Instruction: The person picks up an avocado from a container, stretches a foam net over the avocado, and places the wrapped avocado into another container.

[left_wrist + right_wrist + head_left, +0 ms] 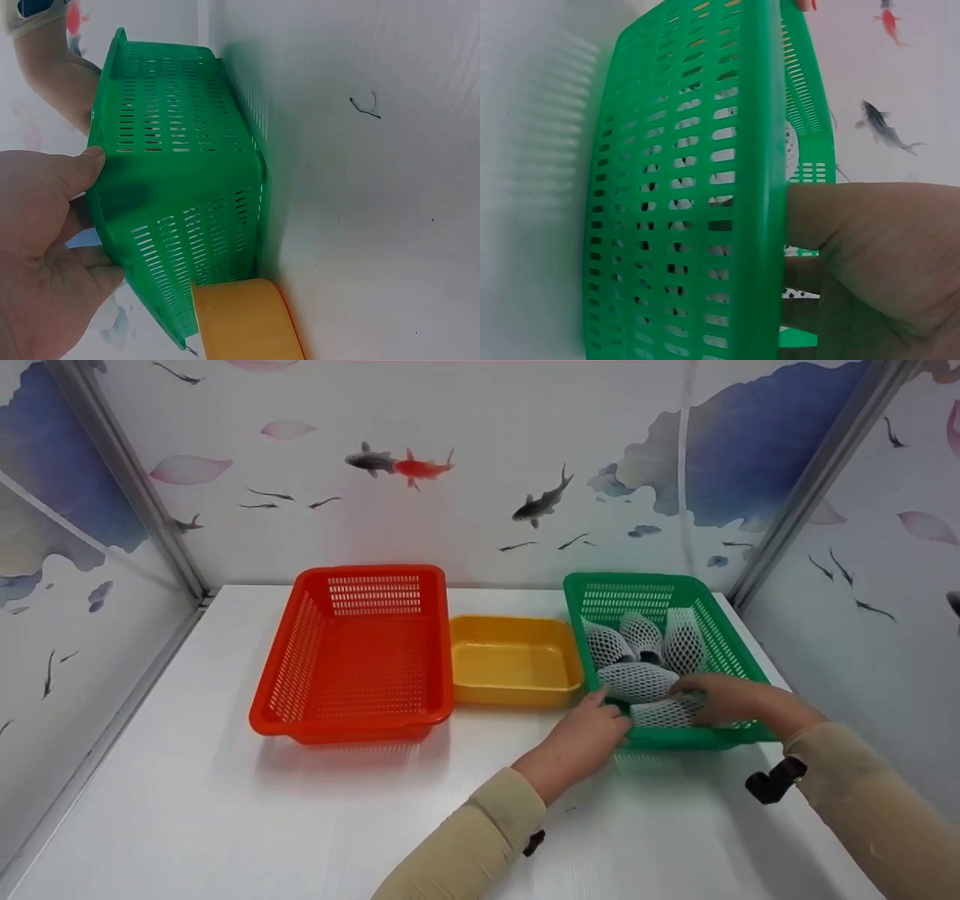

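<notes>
Several white foam-net sleeves lie inside a green slotted basket (739, 649) on the right of the table; what the nets wrap is unclear. My left hand (589, 739) is at the basket's near left corner. In the left wrist view that hand pinches the rim, thumb outside and fingers reaching inside. My right hand (720, 701) reaches over the basket's right side and grips the right end of the nearest foam-net sleeve (660, 715). Another sleeve (637, 681) lies just behind it. In the right wrist view the basket wall (667, 180) partly hides the right hand's fingers.
A yellow tray (517, 695) stands between the green basket and a larger red slotted basket (351, 729) on the left. All three rest on a white table (187, 810) enclosed by printed panels at the back and sides.
</notes>
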Demonstrator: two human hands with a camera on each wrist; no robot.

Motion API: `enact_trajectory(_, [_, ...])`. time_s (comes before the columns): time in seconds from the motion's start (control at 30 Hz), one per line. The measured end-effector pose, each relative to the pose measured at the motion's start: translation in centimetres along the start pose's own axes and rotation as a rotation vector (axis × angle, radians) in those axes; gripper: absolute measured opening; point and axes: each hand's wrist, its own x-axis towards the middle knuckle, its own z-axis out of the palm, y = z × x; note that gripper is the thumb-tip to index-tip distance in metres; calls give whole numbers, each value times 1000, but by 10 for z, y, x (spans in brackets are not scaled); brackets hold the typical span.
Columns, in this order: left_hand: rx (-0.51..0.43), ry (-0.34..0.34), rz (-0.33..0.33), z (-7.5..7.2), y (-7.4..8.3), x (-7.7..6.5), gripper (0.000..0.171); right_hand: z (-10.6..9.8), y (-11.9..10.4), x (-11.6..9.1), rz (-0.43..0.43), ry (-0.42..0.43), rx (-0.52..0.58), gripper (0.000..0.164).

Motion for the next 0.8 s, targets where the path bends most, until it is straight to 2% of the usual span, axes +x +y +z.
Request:
enact_trajectory(0.13, [24,2,7,1,-2,-1,37,-4,-6,-3,16,10,28,55])
enact_trajectory(0.33, [20,-6,-10,-5,-5,-1,37,-6,-26,-5,31,42,-48,57])
enact_trajectory(0.47, [55,-23,21,-10,-12,-4,40,-6,-40,-4,41,57,-71,56])
enact_trajectory(0.63, [131,-82,60,-19,-19,-16,56,-2,-57,-4,1,81,-112,56])
enact_trajectory(0.8, [64,-82,0,-31,-28,-32,62,-3,-72,-5,-28,144,-175,56])
